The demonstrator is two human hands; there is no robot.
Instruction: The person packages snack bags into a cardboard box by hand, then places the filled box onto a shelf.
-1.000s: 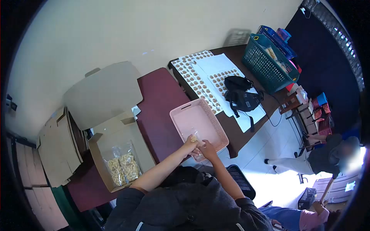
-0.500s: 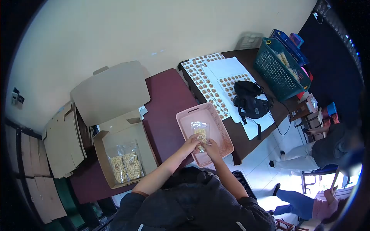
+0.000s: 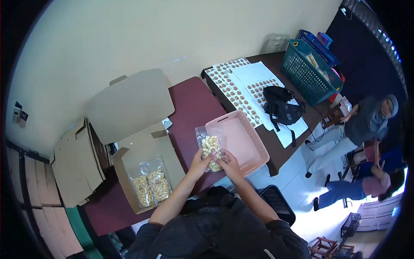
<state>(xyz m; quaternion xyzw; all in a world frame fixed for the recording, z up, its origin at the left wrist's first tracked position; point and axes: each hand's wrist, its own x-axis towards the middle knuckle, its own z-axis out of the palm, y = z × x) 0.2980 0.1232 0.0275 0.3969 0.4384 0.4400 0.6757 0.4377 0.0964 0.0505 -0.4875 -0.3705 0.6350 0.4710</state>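
Note:
A clear plastic bag of pale, curved snack pieces (image 3: 210,144) is held between my two hands, over the maroon table (image 3: 194,101) beside the left rim of the pink basket (image 3: 246,140). My left hand (image 3: 201,163) grips the bag's lower left side, fingers closed on it. On its lower right, my right hand (image 3: 229,164) also closes on the bag, thumbs near each other. Left of my arms stands an open cardboard box (image 3: 125,162) with its lid raised. Two similar filled bags (image 3: 152,183) lie side by side inside it.
Sheets of round stickers (image 3: 233,86) and a black bag (image 3: 284,105) lie on the dark table. A green basket (image 3: 308,73) stands behind them. Folded cardboard boxes (image 3: 75,162) lean at left. Two people (image 3: 366,121) are at the right, and a black chair (image 3: 278,203) is near my right arm.
My hands have moved left with the bag, from over the pink basket to beside its left rim. The view has shifted slightly, and the people at right have changed position.

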